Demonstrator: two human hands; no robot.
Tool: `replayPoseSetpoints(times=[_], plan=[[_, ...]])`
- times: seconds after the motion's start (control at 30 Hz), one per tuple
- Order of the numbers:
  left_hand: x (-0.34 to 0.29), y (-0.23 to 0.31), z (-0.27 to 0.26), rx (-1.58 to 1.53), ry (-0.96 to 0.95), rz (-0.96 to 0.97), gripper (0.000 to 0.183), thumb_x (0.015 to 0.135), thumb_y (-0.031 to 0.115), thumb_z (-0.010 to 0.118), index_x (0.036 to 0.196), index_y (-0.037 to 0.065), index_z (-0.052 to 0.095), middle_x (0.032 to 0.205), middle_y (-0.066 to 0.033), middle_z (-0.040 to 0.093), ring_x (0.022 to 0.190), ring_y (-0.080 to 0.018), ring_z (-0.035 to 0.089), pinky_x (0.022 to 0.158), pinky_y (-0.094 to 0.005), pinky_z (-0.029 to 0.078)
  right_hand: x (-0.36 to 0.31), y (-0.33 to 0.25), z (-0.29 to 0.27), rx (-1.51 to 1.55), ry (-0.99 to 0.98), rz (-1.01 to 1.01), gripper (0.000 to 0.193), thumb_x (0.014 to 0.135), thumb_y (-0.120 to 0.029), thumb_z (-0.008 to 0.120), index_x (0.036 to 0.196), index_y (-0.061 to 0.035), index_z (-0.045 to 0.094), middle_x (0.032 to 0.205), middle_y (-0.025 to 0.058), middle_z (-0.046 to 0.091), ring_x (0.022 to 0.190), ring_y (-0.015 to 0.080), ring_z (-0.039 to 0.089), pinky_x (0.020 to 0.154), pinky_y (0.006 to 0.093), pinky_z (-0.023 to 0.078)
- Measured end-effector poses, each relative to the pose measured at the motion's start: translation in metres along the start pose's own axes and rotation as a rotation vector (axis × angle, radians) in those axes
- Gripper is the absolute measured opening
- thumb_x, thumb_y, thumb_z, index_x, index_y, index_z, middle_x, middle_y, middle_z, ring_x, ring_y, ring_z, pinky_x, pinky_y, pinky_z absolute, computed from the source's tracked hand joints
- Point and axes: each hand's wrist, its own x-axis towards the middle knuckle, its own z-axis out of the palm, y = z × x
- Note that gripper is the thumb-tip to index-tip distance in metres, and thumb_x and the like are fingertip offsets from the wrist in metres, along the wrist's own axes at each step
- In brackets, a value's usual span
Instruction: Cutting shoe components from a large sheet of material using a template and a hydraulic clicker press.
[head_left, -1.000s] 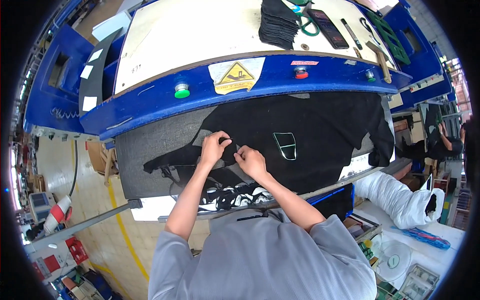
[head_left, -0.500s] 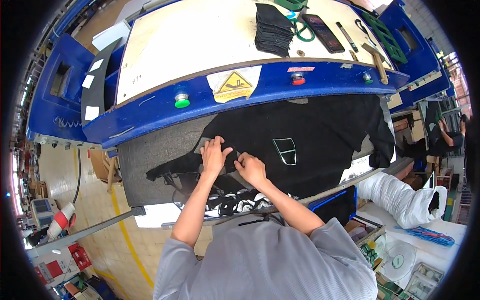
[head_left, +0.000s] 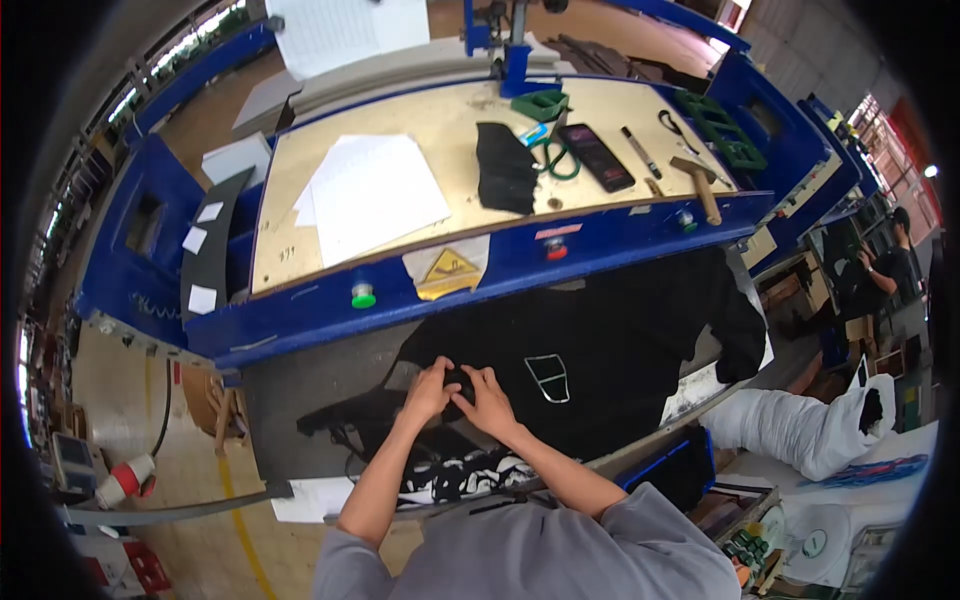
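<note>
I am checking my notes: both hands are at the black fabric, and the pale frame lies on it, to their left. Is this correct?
Not quite. The head view shows the left hand and right hand at the black fabric, and the pale frame on it, to their right, not left.

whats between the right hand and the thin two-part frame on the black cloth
In the head view, only bare black cloth lies between the right hand and the frame.
</note>
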Motion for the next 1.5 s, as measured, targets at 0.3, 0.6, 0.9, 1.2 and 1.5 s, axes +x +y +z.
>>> replayPoseSetpoints(times=[0.3,0.6,0.9,1.2,1.5], plan=[[-0.001,0.109,-0.089,-0.784,0.09,0.201,0.024,0.088,0.001,0.073,0.109,0.003,0.06,0.096,-0.003,0.065,0.094,-0.0095,0.061,0.084,-0.0255,0.049,0.063,-0.014,-0.105,0.963,-0.319,-0.012,0.013,0.097,-0.006,0.065,0.106,-0.0062,0.056,0.1,-0.0031,0.06,0.093,0.0028,0.054,0.082,0.0196,0.043],[0.058,0.211,-0.143,-0.99,0.187,0.457,0.036,0.089,0.001,0.073,0.12,0.003,0.056,0.102,-0.0028,0.064,0.095,-0.01,0.061,0.087,-0.0243,0.048,0.134,-0.099,-0.237,0.832,-0.322,0.005,0.019,0.099,-0.023,0.066,0.102,-0.0041,0.066,0.09,-0.0036,0.066,0.081,0.0034,0.059,0.075,0.0209,0.049],[0.149,0.265,-0.178,-0.859,0.386,0.061,0.029,0.093,0.026,0.074,0.092,-0.002,0.064,0.07,-0.0065,0.068,0.061,-0.0164,0.07,0.053,-0.0248,0.053,0.324,-0.143,-0.325,0.165,-0.336,-0.375,0.039,0.083,-0.002,0.076,0.12,0.0035,0.061,0.095,0.0127,0.072,0.093,0.0182,0.067,0.084,0.0307,0.052],[0.164,0.27,-0.148,-0.92,0.502,-0.249,0.042,0.095,0.039,0.069,0.088,-0.002,0.067,0.075,-0.0122,0.071,0.059,-0.0186,0.07,0.05,-0.0235,0.051,0.377,-0.146,-0.284,-0.006,-0.381,-0.555,0.074,0.074,-0.002,0.081,0.14,-0.0012,0.048,0.096,0.0174,0.072,0.093,0.0275,0.07,0.083,0.0355,0.055],[0.077,0.222,-0.118,-0.66,0.613,-0.232,0.039,0.101,0.035,0.061,0.087,-0.001,0.065,0.068,-0.0059,0.066,0.052,-0.0114,0.062,0.046,-0.0241,0.044,0.207,-0.089,-0.299,0.368,0.356,-0.583,0.008,0.093,-0.005,0.065,0.098,0.0016,0.064,0.092,0.0076,0.067,0.085,0.0136,0.063,0.08,0.0276,0.049]])
